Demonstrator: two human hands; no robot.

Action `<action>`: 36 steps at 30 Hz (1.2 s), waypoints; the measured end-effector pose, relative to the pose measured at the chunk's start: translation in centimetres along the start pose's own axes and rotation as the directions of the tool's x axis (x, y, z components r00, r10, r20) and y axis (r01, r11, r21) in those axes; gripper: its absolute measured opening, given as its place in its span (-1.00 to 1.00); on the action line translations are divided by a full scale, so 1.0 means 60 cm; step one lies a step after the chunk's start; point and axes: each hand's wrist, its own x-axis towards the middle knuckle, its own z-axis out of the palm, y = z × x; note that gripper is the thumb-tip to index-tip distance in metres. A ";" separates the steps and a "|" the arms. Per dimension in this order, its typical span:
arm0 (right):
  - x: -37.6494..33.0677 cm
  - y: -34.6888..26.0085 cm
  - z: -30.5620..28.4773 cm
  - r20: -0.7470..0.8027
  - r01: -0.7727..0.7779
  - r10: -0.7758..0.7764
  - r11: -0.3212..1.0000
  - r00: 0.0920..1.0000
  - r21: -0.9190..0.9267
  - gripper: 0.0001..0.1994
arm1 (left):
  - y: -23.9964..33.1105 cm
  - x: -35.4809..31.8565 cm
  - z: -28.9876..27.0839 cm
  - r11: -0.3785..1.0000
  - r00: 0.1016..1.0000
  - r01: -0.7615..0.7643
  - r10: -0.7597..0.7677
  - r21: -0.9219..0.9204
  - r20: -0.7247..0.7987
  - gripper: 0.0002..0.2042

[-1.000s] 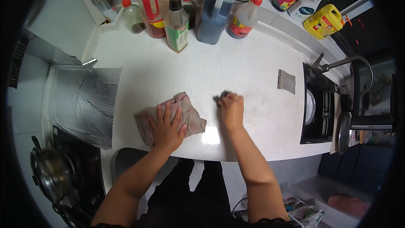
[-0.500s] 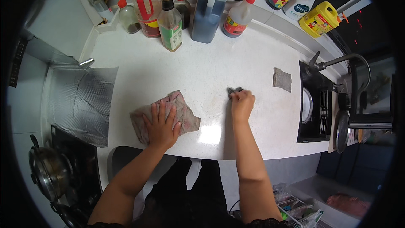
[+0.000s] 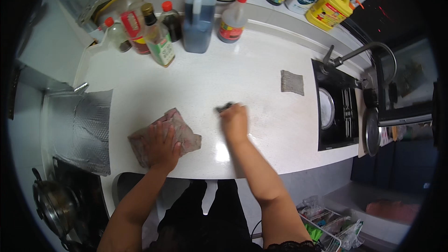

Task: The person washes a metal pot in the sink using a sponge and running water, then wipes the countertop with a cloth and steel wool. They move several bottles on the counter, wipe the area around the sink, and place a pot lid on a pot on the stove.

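My left hand (image 3: 161, 147) lies flat with fingers spread on a folded, greyish-pink cloth (image 3: 185, 135) near the counter's front edge. To the right of it, my right hand (image 3: 235, 120) is closed on a small dark crumpled scrubbing pad (image 3: 224, 108), pressed against the white countertop (image 3: 252, 74). Most of the pad is hidden under the fingers, and motion blurs it; its material is unclear. Small wet-looking specks dot the surface around this hand.
Several sauce bottles, among them a big blue-grey jug (image 3: 199, 18), stand along the back. A grey square pad (image 3: 292, 82) lies before the black sink (image 3: 333, 105) at right. Foil sheeting (image 3: 81, 128) covers the left end, beside a pot (image 3: 53, 205) on the stove.
My right hand has slid left across the countertop with the dark pad, closer to the cloth. My left hand stays on the cloth. The whole view has shifted and tilted.
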 end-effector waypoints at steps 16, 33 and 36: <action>-0.035 0.338 -0.233 -0.390 -0.577 0.535 0.817 0.749 0.013 -0.82 | 0.005 0.001 0.019 0.998 0.999 0.004 -0.006 0.067 0.037 -0.37; -0.065 0.204 -0.108 -0.031 0.120 -0.121 0.992 0.992 -0.048 -0.77 | 0.001 0.002 0.022 0.995 0.999 -0.038 0.041 0.087 -0.026 -0.39; -0.041 0.293 -0.159 -0.127 0.043 -0.043 0.999 0.991 -0.004 -0.81 | -0.008 -0.004 0.024 0.997 0.997 -0.056 0.060 0.059 -0.057 -0.39</action>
